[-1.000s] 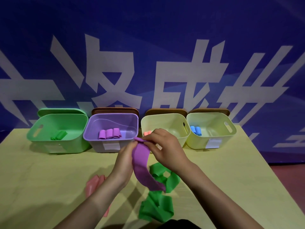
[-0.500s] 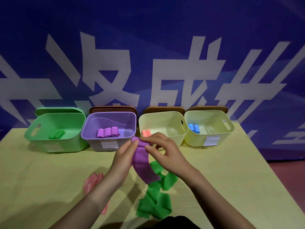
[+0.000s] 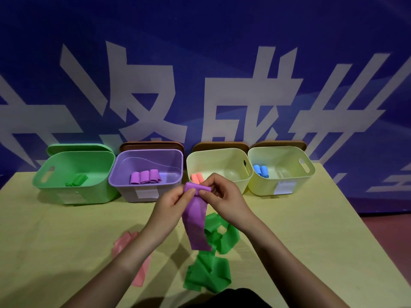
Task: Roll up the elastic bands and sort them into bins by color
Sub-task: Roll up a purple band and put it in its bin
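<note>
Purple band (image 3: 195, 221) hangs above the desk (image 3: 289, 230), its top end rolled between both hands: the left hand (image 3: 172, 203) and right hand (image 3: 224, 196) each pinch the roll with thumb and fingertips. A green band (image 3: 209, 272) and a pink band (image 3: 140, 272) lie loose on the desk. Rolled purple bands (image 3: 145, 176) sit in the purple bin (image 3: 124, 187).

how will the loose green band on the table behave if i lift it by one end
Probably floppy: the green band lies in crumpled folds, and the purple band hangs limp from both hands. Likely light and thin. It should unfold and dangle, not hold shape.
</note>
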`<move>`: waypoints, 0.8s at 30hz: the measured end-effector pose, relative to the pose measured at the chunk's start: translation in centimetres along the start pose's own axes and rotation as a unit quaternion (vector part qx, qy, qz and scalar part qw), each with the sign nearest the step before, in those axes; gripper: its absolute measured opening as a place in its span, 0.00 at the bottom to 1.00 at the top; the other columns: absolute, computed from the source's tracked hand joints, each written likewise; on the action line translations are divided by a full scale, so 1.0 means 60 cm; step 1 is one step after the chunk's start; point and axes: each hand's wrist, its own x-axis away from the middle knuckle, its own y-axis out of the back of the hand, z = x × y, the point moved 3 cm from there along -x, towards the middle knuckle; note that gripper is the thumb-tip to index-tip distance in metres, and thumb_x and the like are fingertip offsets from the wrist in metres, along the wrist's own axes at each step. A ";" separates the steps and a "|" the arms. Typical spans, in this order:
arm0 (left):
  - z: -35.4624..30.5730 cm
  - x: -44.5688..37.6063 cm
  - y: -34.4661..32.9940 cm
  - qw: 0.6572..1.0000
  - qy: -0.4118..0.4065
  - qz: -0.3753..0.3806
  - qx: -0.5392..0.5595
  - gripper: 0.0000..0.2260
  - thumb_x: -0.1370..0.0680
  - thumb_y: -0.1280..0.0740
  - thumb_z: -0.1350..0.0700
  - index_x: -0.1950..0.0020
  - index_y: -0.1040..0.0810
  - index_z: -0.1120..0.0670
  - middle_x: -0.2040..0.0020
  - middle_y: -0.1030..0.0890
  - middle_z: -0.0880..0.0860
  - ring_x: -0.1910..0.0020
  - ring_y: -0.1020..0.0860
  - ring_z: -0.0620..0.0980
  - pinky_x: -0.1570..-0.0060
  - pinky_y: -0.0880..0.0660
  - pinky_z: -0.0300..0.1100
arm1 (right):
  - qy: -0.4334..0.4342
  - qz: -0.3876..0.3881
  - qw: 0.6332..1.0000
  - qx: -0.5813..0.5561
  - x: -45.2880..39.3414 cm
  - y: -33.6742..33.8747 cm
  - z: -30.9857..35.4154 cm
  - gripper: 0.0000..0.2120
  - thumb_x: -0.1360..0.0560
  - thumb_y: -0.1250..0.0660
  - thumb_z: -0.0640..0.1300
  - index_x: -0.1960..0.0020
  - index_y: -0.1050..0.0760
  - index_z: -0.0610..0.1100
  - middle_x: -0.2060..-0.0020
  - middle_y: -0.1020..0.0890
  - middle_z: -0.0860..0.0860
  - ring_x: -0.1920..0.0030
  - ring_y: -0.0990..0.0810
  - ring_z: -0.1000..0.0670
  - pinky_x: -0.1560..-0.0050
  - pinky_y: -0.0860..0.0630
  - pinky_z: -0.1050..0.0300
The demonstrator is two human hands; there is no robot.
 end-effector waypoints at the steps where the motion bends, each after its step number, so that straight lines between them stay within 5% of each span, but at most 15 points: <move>1: -0.002 0.001 0.000 1.000 -0.011 -0.007 -0.008 0.07 0.23 0.35 0.47 0.53 0.17 0.43 0.57 0.17 0.56 0.56 0.20 0.56 0.58 0.28 0.45 | 0.007 0.000 1.000 -0.010 0.003 -0.002 0.001 0.08 0.28 0.30 0.40 0.61 0.27 0.50 0.70 0.26 0.59 0.67 0.31 0.59 0.64 0.34 0.66; 4: -0.006 0.008 0.002 0.999 -0.038 -0.027 -0.014 0.10 0.27 0.38 0.40 0.55 0.18 0.38 0.60 0.18 0.55 0.63 0.22 0.50 0.63 0.29 0.41 | 0.034 -0.004 0.999 -0.034 0.008 -0.006 0.004 0.06 0.29 0.32 0.40 0.60 0.26 0.51 0.68 0.25 0.61 0.66 0.29 0.60 0.62 0.32 0.66; 9: -0.006 0.011 -0.005 0.987 0.047 -0.076 0.136 0.10 0.22 0.36 0.54 0.57 0.15 0.46 0.57 0.15 0.51 0.55 0.20 0.49 0.55 0.26 0.40 | 0.060 -0.034 0.996 -0.052 0.004 -0.013 0.015 0.08 0.28 0.31 0.40 0.56 0.21 0.53 0.62 0.19 0.55 0.61 0.24 0.58 0.58 0.27 0.61; 11: -0.001 0.013 -0.010 0.974 0.105 -0.091 0.176 0.12 0.23 0.38 0.45 0.55 0.16 0.48 0.56 0.16 0.50 0.55 0.20 0.50 0.56 0.25 0.43 | 0.053 -0.047 0.996 -0.052 -0.002 -0.012 0.015 0.10 0.28 0.31 0.42 0.56 0.21 0.57 0.60 0.18 0.53 0.59 0.23 0.54 0.56 0.25 0.52; 14: 0.006 0.007 -0.010 0.968 0.125 -0.078 0.203 0.20 0.28 0.40 0.37 0.51 0.16 0.48 0.50 0.15 0.54 0.47 0.19 0.54 0.44 0.25 0.53 | 0.038 -0.061 0.996 -0.058 -0.007 -0.013 0.011 0.08 0.29 0.31 0.43 0.56 0.20 0.56 0.61 0.18 0.51 0.59 0.24 0.52 0.55 0.24 0.45; 19: 0.001 0.000 -0.012 0.969 0.109 -0.064 0.210 0.16 0.24 0.38 0.46 0.47 0.17 0.54 0.48 0.16 0.55 0.43 0.20 0.54 0.40 0.27 0.52 | 0.098 -0.086 0.991 0.016 0.002 -0.009 0.013 0.07 0.28 0.32 0.40 0.54 0.20 0.50 0.61 0.20 0.57 0.60 0.24 0.58 0.57 0.28 0.64; 22: -0.003 0.001 -0.016 0.956 0.132 -0.068 0.252 0.11 0.21 0.38 0.52 0.48 0.17 0.55 0.48 0.16 0.55 0.45 0.20 0.51 0.37 0.29 0.52 | 0.196 -0.102 0.961 0.167 0.004 0.000 0.016 0.07 0.27 0.32 0.40 0.50 0.19 0.44 0.60 0.24 0.58 0.58 0.26 0.58 0.57 0.29 0.64; 24: -0.007 0.003 -0.018 0.951 0.139 -0.064 0.271 0.14 0.26 0.35 0.48 0.49 0.17 0.55 0.49 0.16 0.56 0.48 0.20 0.51 0.39 0.29 0.51 | 0.222 -0.095 0.946 0.217 0.001 0.002 0.014 0.08 0.26 0.32 0.39 0.47 0.19 0.43 0.60 0.23 0.53 0.57 0.25 0.54 0.56 0.28 0.61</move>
